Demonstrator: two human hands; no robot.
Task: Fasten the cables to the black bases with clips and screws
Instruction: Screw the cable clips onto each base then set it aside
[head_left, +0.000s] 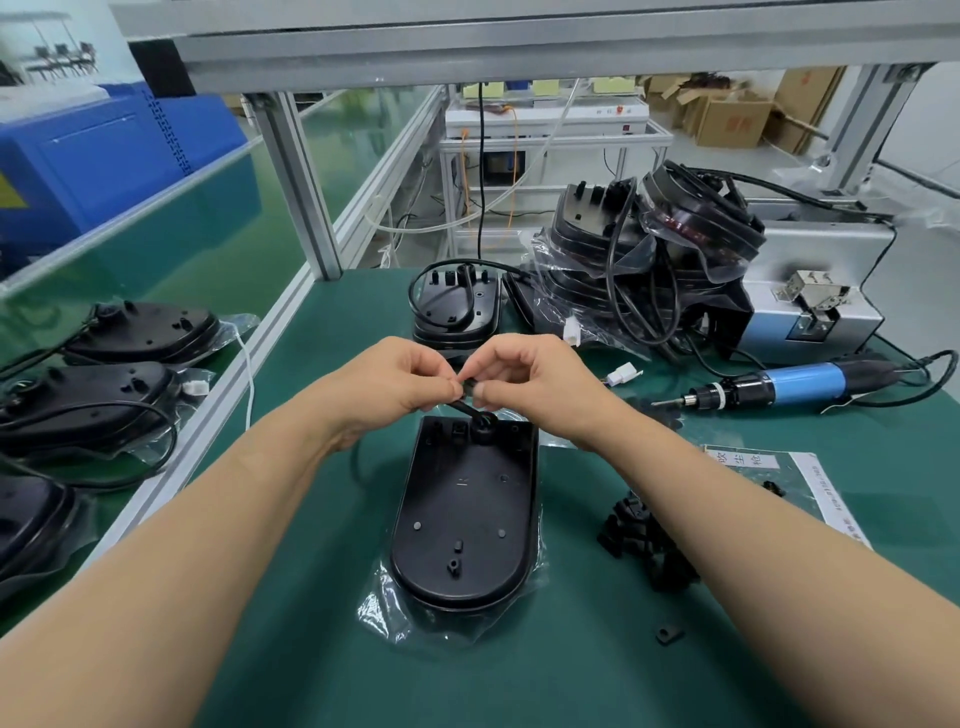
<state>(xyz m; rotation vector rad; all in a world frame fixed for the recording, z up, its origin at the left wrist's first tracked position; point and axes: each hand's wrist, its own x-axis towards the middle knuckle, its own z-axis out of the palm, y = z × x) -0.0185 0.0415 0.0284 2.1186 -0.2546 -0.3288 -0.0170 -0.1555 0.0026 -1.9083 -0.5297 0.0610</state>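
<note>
Two hands meet over the far end of the black base (467, 514); left hand (400, 379) and right hand (524, 379) both have fingers curled, fingertips almost touching, pinching the cable (460, 404) between them; whether a small part is also held there, cannot tell.

Cable is black, rising at a slant from a round boss at the base's far edge up into the fingers; more of it loops out on the tabletop (322, 649) below the left wrist.

Base lies flat, underside up, rounded end toward the person, on a clear plastic bag (382, 613) on the green tabletop; centre of view.

Right of base: heap of small black clips (644, 540), near but apart from it; one lone clip (669, 635) closer to the person; printed sheet (779, 493) beyond the heap.

Far right: blue electric screwdriver (789, 387) lying on its side, bit pointing left; white connector (626, 373) just left of the bit; grey machine (810, 312) behind.

Beyond the hands: short stack of bases (457, 312) with cable looped on top; to its right a taller leaning pile of bagged bases (649, 249), cables tangled through.

Left, on a separate green surface: several more bases (140, 332) in bags, cables attached.
</note>
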